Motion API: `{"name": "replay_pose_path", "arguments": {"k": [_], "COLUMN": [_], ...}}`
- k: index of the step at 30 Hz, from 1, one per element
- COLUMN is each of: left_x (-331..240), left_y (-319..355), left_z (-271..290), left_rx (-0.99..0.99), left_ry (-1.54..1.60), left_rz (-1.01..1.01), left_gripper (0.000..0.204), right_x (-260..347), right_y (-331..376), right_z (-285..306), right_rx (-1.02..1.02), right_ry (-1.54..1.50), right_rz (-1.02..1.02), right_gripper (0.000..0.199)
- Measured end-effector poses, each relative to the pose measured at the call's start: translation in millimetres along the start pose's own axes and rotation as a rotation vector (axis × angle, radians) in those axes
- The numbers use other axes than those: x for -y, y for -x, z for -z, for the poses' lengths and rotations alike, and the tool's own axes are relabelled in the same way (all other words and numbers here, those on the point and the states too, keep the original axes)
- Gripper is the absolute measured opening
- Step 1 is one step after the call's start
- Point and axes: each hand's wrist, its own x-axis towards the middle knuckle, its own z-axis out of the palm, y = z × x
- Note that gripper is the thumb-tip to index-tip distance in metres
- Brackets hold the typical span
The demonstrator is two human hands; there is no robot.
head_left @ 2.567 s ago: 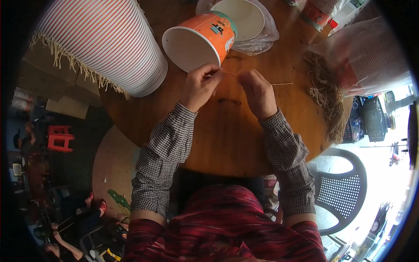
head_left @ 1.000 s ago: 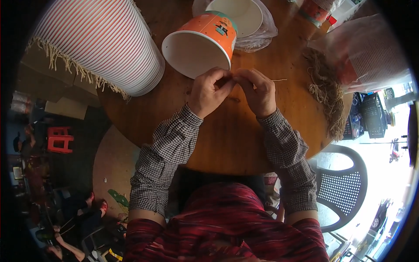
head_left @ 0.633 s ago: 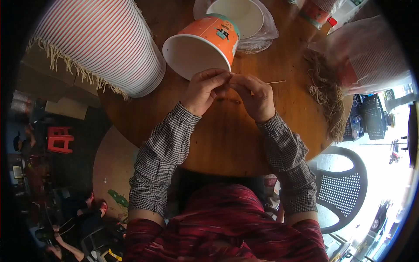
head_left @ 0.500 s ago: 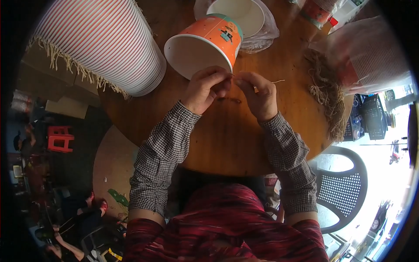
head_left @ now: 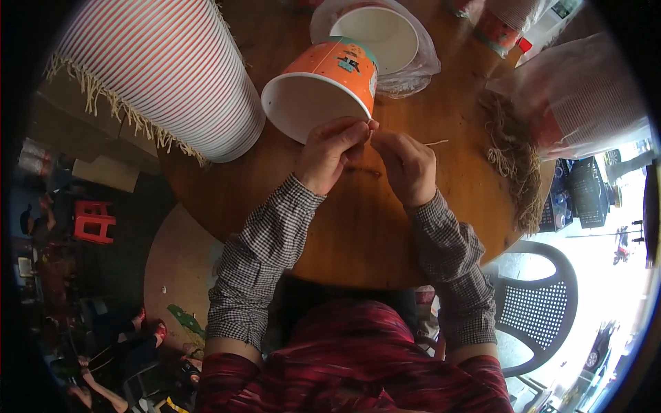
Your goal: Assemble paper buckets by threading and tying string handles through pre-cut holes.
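An orange paper cup [head_left: 323, 86] with a white inside lies tilted on the round wooden table [head_left: 365, 234], its mouth toward me. My left hand [head_left: 330, 153] pinches the cup's rim at the lower right. My right hand [head_left: 407, 165] is close beside it, fingertips closed on a thin pale string [head_left: 434, 143] that runs from the rim out to the right. Both hands meet at the rim.
A tall stack of striped cups with string fringes [head_left: 165, 69] lies at the left. A white cup in clear plastic [head_left: 382, 38] sits behind. A heap of cut strings [head_left: 513, 162] and bagged cups [head_left: 585, 103] are at the right. A dark plastic chair [head_left: 533, 310] stands lower right.
My hands, apart 2.6 s ago, came together at the cup's rim. The cup has shifted slightly. The right hand now draws the string a little to the right.
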Motion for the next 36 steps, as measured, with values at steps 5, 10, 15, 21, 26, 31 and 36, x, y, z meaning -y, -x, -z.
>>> {"name": "replay_pose_path", "arguments": {"k": [5, 10, 15, 21, 26, 31, 36], "left_x": [-1.1, -4.7, 3.6, -0.6, 3.1, -3.0, -0.6], "left_y": [-2.2, -2.6, -2.4, -0.2, -0.8, 2.6, 2.8], "left_z": [2.8, 0.3, -1.5, 6.8, 9.5, 2.2, 4.9], "left_rx": [0.021, 0.039, 0.096, 0.11, 0.088, 0.136, 0.145], "left_ry": [-0.115, -0.208, -0.411, -0.273, -0.037, -0.118, -0.113], "left_rz": [0.021, 0.047, -0.185, -0.047, 0.075, 0.148, 0.095], "left_gripper": [0.018, 0.015, 0.012, 0.016, 0.016, 0.018, 0.019], "right_x": [-1.4, 8.5, 2.3, 2.9, -4.8, -3.1, -6.6], "right_y": [-0.5, -5.6, -4.4, -7.7, -2.0, -4.7, -3.9], "right_z": [5.6, 12.4, 16.2, 24.3, 10.2, 8.3, 1.9], "right_rx": [-0.038, -0.209, -0.202, 0.067, 0.17, 0.14, 0.083], "right_ry": [0.033, -0.235, -0.201, -0.212, -0.477, -0.755, -0.716], "right_rz": [0.029, -0.233, -0.245, -0.31, -0.354, -0.573, -0.646], "right_gripper": [0.014, 0.007, 0.007, 0.009, 0.01, 0.01, 0.01]}}
